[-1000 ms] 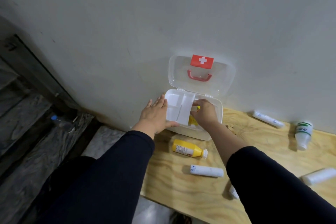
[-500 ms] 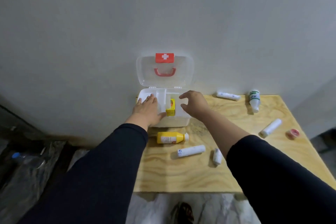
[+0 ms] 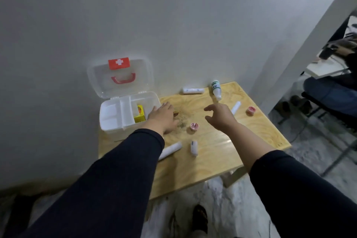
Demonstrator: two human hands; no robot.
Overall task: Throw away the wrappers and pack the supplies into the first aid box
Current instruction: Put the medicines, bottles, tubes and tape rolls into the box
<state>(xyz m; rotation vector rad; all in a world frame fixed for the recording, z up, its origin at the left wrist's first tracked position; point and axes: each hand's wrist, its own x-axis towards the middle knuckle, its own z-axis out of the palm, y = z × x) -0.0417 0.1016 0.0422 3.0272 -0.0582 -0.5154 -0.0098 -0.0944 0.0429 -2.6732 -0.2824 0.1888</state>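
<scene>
The white first aid box [image 3: 110, 121] stands open at the table's left rear, with its clear lid [image 3: 119, 77] leaning on the wall. A small yellow carton [image 3: 139, 116] stands inside it. My left hand [image 3: 162, 118] lies flat on the table against the box's right end and holds nothing. My right hand [image 3: 220, 116] hovers over the middle of the table with fingers spread and empty. Just right of it lies a white roll [image 3: 236, 107]. Behind it lies a green-and-white bottle [image 3: 216, 90]. Two pink tape rolls [image 3: 194, 126] [image 3: 251, 110] and more white rolls [image 3: 193, 90] [image 3: 193, 148] [image 3: 170, 149] lie scattered.
The wooden table [image 3: 212, 160] stands against a grey wall. A white pillar [image 3: 301, 44] rises at its right rear. Beyond the pillar a seated person [image 3: 328, 91] is at another table. My foot [image 3: 200, 216] shows on the floor below the front edge.
My right hand has left the box and moved right over the table, with the yellow carton staying inside. My left hand went from the box's left part to its right end. The view swung right.
</scene>
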